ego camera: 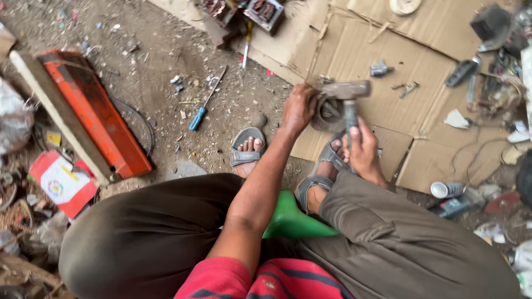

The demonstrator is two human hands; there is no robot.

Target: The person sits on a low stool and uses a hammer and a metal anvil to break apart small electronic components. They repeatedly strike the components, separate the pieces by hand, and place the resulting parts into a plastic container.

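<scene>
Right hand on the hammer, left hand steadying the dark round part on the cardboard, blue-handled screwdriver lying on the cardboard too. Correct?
Not quite. The blue-handled screwdriver lies on the bare dirt ground, left of the cardboard, as the head view shows. The rest holds: right hand grips the hammer, left hand steadies the dark round part.

Soft even daylight, faint shadows, no glare, slight motion blur

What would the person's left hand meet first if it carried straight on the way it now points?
The left hand already rests on a dark round metal part. Past that lies the cardboard sheet, probably next, though depth is hard to judge. The right hand holds a hammer alongside.
</scene>
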